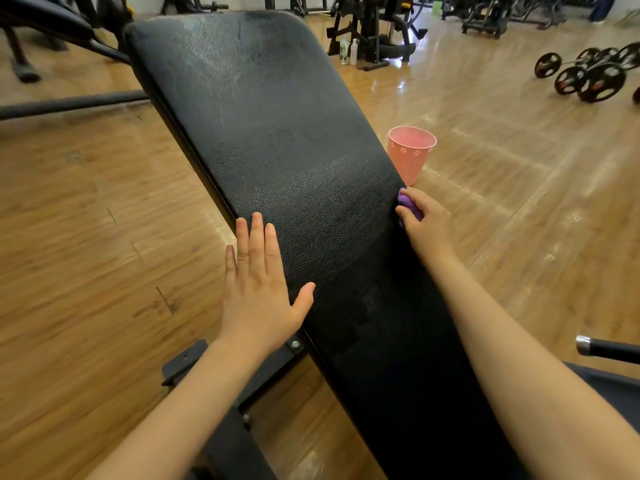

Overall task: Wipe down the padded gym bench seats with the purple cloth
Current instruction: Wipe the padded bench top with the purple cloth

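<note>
Your purple cloth [406,205] sat bunched at the bench [294,150] pad's right edge, mid-frame, gripped in your right hand [424,221]. The pad's long axis ran toward upper left. Your left hand [258,285] lay flat, fingers straight, on its left edge.

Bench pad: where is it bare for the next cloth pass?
The bench pad is bare between the left hand and the far end. The right edge is crowded: right hand gripping the purple cloth, pink cup close beyond.
</note>
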A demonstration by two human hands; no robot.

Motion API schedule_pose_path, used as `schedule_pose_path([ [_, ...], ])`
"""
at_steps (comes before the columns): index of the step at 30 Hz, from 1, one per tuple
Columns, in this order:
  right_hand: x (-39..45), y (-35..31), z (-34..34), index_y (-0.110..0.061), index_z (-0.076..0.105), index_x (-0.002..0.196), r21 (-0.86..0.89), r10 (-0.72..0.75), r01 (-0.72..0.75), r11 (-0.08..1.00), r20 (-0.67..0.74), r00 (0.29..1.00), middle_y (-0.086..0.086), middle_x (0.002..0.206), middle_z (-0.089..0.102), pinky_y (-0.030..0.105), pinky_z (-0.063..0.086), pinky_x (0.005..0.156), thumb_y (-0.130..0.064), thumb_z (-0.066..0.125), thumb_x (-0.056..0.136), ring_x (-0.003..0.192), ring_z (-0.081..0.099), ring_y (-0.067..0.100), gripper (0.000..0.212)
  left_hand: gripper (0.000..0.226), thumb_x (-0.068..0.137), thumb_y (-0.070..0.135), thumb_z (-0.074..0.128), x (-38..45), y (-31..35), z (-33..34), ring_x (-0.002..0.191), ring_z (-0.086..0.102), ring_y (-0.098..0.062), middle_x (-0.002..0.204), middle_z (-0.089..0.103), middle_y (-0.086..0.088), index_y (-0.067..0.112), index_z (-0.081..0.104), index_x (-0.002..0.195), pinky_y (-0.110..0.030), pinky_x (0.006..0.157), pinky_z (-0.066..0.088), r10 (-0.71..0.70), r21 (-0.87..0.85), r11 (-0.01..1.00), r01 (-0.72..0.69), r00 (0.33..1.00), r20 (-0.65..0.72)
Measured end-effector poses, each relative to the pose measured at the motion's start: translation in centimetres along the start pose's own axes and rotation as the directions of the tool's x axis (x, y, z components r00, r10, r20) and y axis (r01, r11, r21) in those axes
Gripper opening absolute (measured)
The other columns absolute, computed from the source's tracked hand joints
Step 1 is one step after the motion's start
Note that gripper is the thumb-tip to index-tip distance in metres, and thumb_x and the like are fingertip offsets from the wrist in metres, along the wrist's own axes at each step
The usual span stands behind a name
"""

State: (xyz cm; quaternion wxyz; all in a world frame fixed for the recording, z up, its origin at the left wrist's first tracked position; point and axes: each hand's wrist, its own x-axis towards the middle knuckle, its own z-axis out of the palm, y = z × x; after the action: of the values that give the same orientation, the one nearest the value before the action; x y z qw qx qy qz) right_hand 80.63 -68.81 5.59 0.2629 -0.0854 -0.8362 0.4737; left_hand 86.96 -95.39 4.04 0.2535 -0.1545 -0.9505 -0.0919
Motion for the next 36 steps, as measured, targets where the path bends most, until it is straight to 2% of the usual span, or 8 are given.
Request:
schedule_pose_path([
  [4, -3.3, 1.7, -0.3, -0.008, 0.061, 0.122, -0.049, -0.006, 0.003, 0.999, -0.072, 0.997, 0.007, 0.126, 0.06, 0.043, 0.041, 0.105, -0.004, 0.06, 0.084, 0.12, 0.054, 0.018, 0.038, 0.091, 0.08, 0.057, 0.035, 0.0, 0.0, 0.1, 0.143, 0.008, -0.037, 0.153, 0.019, -0.027, -0.006, 0.019, 0.143, -0.054, 0.11, 0.017, 0.001, 0.003, 1.0, -0.001, 1.0, -0.007],
  [9, -3.5, 2.9, -1.4, -0.004, 0.061, 0.121, -0.108, -0.001, -0.007, 0.994, -0.069, 0.998, 0.008, 0.125, 0.06, 0.008, 0.034, 0.099, -0.001, 0.061, 0.086, 0.116, 0.053, 0.013, 0.035, 0.092, 0.079, 0.057, 0.036, -0.1, 0.0, 0.3, 0.144, 0.006, -0.036, 0.155, 0.016, -0.025, -0.005, 0.017, 0.144, -0.053, 0.112, 0.016, -0.018, -0.01, 1.0, 0.018, 1.0, -0.007],
  [13, -3.9, 2.3, -0.6, -0.005, 0.061, 0.121, -0.043, 0.121, -0.131, 0.99, -0.182, 0.976, 0.009, 0.125, 0.061, 0.031, 0.04, 0.104, -0.002, 0.059, 0.086, 0.116, 0.056, 0.019, 0.035, 0.092, 0.079, 0.058, 0.036, -0.1, 0.0, 0.3, 0.144, 0.005, -0.036, 0.155, 0.016, -0.025, -0.005, 0.017, 0.144, -0.053, 0.111, 0.017, -0.013, -0.018, 1.0, 0.013, 1.0, 0.0],
  [16, -7.6, 0.4, 1.1, -0.001, 0.062, 0.119, -0.099, 0.019, -0.038, 0.994, -0.18, 0.984, 0.011, 0.124, 0.061, 0.034, 0.037, 0.106, 0.0, 0.061, 0.084, 0.119, 0.055, 0.022, 0.035, 0.092, 0.079, 0.057, 0.037, -0.1, 0.0, 0.4, 0.144, 0.005, -0.036, 0.155, 0.016, -0.025, -0.005, 0.017, 0.144, -0.053, 0.111, 0.017, -0.009, -0.036, 0.999, 0.008, 1.0, -0.005],
  [22, -18.9, -3.0, 3.9, -0.003, 0.062, 0.119, -0.071, -0.27, 0.268, 0.961, -0.011, 0.963, 0.002, 0.125, 0.057, 0.021, 0.034, 0.106, -0.016, 0.055, 0.084, 0.121, 0.049, 0.012, 0.038, 0.091, 0.079, 0.055, 0.038, -0.1, 0.0, 0.2, 0.142, 0.007, -0.038, 0.153, 0.019, -0.029, -0.008, 0.021, 0.143, -0.056, 0.108, 0.018, 0.012, -0.057, 0.998, -0.013, 1.0, -0.017],
  [27, -22.0, -3.4, 4.1, -0.007, 0.061, 0.121, -0.093, -0.271, 0.271, 0.958, 0.019, 0.962, -0.002, 0.128, 0.055, 0.019, 0.032, 0.107, -0.021, 0.053, 0.085, 0.124, 0.047, 0.01, 0.039, 0.091, 0.08, 0.054, 0.038, -0.1, 0.0, 0.1, 0.141, 0.007, -0.037, 0.152, 0.02, -0.03, -0.008, 0.019, 0.143, -0.057, 0.106, 0.019, 0.023, -0.07, 0.997, -0.024, 0.999, -0.024],
  [32, -21.3, -4.6, 4.9, -0.004, 0.064, 0.116, -0.149, -0.44, 0.454, 0.879, 0.116, 0.89, 0.007, 0.126, 0.059, 0.028, 0.032, 0.109, -0.017, 0.056, 0.085, 0.123, 0.047, 0.017, 0.035, 0.091, 0.08, 0.054, 0.037, 0.0, -0.2, -0.1, 0.14, 0.008, -0.038, 0.152, 0.021, -0.03, -0.009, 0.021, 0.143, -0.06, 0.105, 0.024, 0.031, -0.08, 0.996, -0.033, 0.999, -0.022],
  [36, -21.5, -3.5, 4.0, -0.006, 0.061, 0.122, -0.128, -0.426, 0.448, 0.885, 0.165, 0.889, 0.004, 0.132, 0.054, 0.028, 0.034, 0.109, -0.017, 0.056, 0.085, 0.127, 0.045, 0.014, 0.039, 0.089, 0.08, 0.055, 0.036, 0.0, -0.2, -0.4, 0.14, 0.009, -0.037, 0.152, 0.022, -0.029, -0.008, 0.02, 0.142, -0.063, 0.104, 0.026, 0.032, -0.087, 0.996, -0.033, 0.999, -0.007],
])
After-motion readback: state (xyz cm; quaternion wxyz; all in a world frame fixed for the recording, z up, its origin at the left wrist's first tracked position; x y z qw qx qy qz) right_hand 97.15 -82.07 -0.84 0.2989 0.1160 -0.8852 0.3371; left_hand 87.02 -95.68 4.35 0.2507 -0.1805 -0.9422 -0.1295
